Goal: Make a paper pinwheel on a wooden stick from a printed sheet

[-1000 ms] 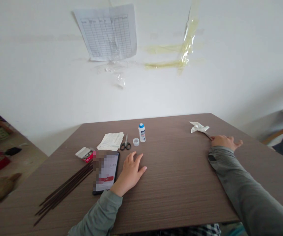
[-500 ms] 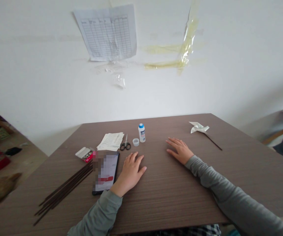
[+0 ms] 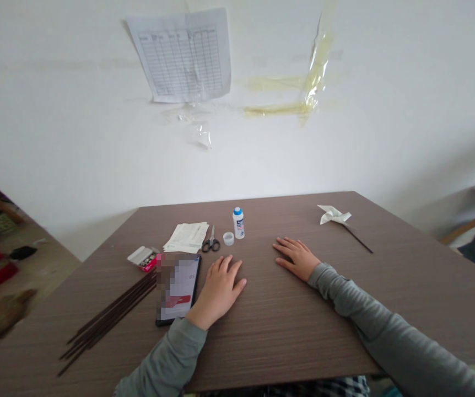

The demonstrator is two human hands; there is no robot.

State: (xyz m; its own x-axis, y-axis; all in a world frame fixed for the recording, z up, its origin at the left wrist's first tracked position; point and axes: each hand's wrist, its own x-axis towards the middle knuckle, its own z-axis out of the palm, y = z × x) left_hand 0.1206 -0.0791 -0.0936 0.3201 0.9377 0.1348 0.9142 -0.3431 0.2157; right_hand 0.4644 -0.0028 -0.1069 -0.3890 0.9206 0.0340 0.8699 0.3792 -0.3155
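Both hands flat on table (image 3: 303,342), fingers loosely spread, holding nothing. Left hand (image 3: 220,289) just beside phone (image 3: 178,288); right hand (image 3: 297,258) near glue bottle (image 3: 238,223). Finished-looking pinwheel (image 3: 336,216) set aside, far right, probably clearing workspace.

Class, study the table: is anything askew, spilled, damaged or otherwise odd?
Only one small thing: the glue bottle's cap is off and lies on the table beside the upright glue bottle. Nothing is spilled; both hands, left hand and right hand, lie flat.
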